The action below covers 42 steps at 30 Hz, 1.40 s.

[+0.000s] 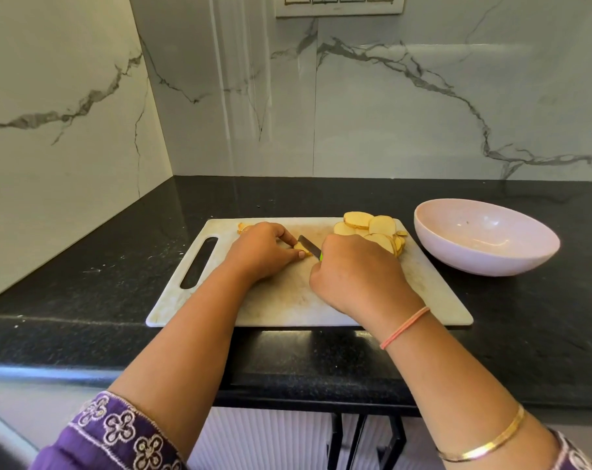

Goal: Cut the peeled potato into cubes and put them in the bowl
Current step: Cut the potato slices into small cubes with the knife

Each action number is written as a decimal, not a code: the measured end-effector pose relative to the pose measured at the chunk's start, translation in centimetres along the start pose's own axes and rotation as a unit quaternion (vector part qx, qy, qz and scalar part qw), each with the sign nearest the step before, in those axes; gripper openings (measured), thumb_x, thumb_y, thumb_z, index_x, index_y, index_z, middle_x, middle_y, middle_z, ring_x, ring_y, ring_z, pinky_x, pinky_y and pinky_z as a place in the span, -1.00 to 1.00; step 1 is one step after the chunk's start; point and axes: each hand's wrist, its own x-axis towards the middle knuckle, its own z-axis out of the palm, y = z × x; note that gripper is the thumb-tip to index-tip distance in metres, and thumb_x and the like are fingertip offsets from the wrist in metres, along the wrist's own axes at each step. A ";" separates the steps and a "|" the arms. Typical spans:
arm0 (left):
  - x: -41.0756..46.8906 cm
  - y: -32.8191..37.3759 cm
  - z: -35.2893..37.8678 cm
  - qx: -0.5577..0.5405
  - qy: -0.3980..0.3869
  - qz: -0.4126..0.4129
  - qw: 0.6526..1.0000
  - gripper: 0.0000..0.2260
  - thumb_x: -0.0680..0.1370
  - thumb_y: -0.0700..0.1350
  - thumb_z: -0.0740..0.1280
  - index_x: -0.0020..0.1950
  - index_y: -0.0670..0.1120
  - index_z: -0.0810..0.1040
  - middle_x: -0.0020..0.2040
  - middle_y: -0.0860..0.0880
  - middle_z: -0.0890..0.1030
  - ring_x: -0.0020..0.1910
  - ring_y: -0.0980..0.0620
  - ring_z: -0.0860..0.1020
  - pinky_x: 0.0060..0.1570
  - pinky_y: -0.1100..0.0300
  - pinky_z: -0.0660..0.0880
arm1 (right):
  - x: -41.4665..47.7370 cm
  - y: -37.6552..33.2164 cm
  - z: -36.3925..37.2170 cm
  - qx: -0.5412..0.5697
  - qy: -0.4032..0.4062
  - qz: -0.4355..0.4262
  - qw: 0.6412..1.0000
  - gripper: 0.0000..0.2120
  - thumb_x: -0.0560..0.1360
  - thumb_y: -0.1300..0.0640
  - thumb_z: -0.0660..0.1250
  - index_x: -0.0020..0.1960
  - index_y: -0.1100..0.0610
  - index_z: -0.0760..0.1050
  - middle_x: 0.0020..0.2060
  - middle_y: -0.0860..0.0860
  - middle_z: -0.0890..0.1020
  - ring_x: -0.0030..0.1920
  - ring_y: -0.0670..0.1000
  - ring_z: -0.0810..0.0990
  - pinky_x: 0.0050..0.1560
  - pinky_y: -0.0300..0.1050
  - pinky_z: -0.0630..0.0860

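A pale cutting board (288, 300) lies on the black counter. My left hand (259, 252) pinches a small potato piece (301, 247) down on the board. My right hand (355, 273) grips a knife (310, 245) by its green handle, the blade resting against that piece. A pile of round potato slices (372, 228) sits at the board's far right corner, partly hidden behind my right hand. A few small potato bits (243, 228) lie at the far edge behind my left hand. The pinkish-white bowl (484, 239) stands to the right of the board, with no potato in it.
The black stone counter (84, 273) runs into a corner with marble walls at the left and back. The board's handle slot (199, 262) is at its left end. A switch panel (338, 5) hangs on the back wall.
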 end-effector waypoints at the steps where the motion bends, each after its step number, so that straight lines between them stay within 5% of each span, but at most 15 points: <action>1: 0.0 0.0 -0.1 0.000 0.000 -0.002 1.000 -0.80 0.47 0.02 0.43 0.04 -0.01 0.61 0.15 0.00 0.59 0.06 0.05 0.51 -0.07 0.20 0.41 | -0.3 0.0 -0.1 -0.003 0.000 -0.005 1.000 -0.84 0.56 0.10 0.16 0.06 0.11 0.47 -0.38 -0.03 0.30 -0.22 0.06 0.42 -0.29 -0.15 0.35; 7: 0.0 -0.1 -0.1 -0.020 0.003 -0.015 1.000 -0.78 0.48 -0.01 0.43 0.08 -0.03 0.61 0.20 -0.01 0.57 0.11 0.02 0.52 -0.14 0.21 0.43 | -2.4 -0.7 -0.5 -0.034 -0.004 -0.037 0.999 -0.84 0.58 0.10 0.14 0.05 0.08 0.47 -0.38 -0.03 0.30 -0.26 0.02 0.39 -0.31 -0.14 0.33; 13: -0.2 -0.2 0.0 -0.021 0.000 -0.019 1.000 -0.75 0.46 0.02 0.44 0.10 -0.02 0.61 0.22 -0.01 0.56 0.17 0.02 0.50 -0.07 0.21 0.40 | -4.2 -0.8 -1.3 -0.025 -0.007 -0.050 0.998 -0.78 0.57 0.10 0.16 -0.25 0.04 0.24 -0.39 -0.03 0.33 -0.41 -0.04 0.28 -0.42 -0.17 0.22; 23: -0.7 0.6 -0.4 -0.036 -0.029 -0.032 0.998 -0.80 0.54 -0.09 0.32 0.16 0.04 0.54 0.03 0.03 0.54 -0.21 0.08 0.52 -0.33 0.28 0.44 | -3.6 1.4 -1.5 0.063 0.039 0.039 0.997 -0.71 0.55 0.06 0.14 -0.34 0.05 0.24 -0.42 -0.03 0.40 -0.39 -0.03 0.36 -0.46 -0.17 0.19; 30: -0.7 0.6 -0.2 -0.011 -0.020 -0.016 1.000 -0.75 0.48 0.00 0.39 0.15 0.06 0.56 0.07 0.06 0.51 -0.01 0.04 0.53 0.05 0.07 0.56 | -3.1 1.6 -0.4 0.072 0.018 0.066 0.995 -0.72 0.56 0.04 0.14 -0.32 0.05 0.27 -0.38 -0.02 0.42 -0.32 0.01 0.43 -0.43 -0.17 0.24; 34: -0.6 0.8 -0.3 0.002 -0.007 -0.015 1.000 -0.81 0.51 -0.03 0.35 0.11 0.07 0.57 0.02 0.06 0.54 -0.23 0.06 0.55 -0.12 0.12 0.59 | -2.8 1.4 -0.4 0.080 0.014 0.066 0.995 -0.72 0.56 0.05 0.15 -0.32 0.04 0.26 -0.39 -0.03 0.40 -0.40 -0.07 0.32 -0.45 -0.19 0.19; 37: -0.5 0.6 -0.2 0.017 0.021 -0.014 1.000 -0.83 0.55 -0.08 0.30 0.12 0.03 0.58 -0.09 0.06 0.57 -0.33 0.12 0.49 -0.36 0.29 0.43 | -2.9 1.3 -0.3 0.084 0.007 0.069 0.994 -0.73 0.56 0.06 0.15 -0.31 0.05 0.26 -0.38 -0.03 0.41 -0.39 -0.07 0.34 -0.45 -0.19 0.20; 42: -0.4 0.3 -0.1 0.038 0.049 0.004 0.998 -0.83 0.54 -0.04 0.34 0.11 0.00 0.59 0.08 0.04 0.60 -0.08 0.13 0.47 -0.14 0.29 0.37 | -2.9 1.1 -0.5 0.093 0.001 0.064 0.994 -0.72 0.56 0.04 0.16 -0.32 0.03 0.26 -0.38 -0.04 0.42 -0.37 -0.08 0.37 -0.45 -0.18 0.21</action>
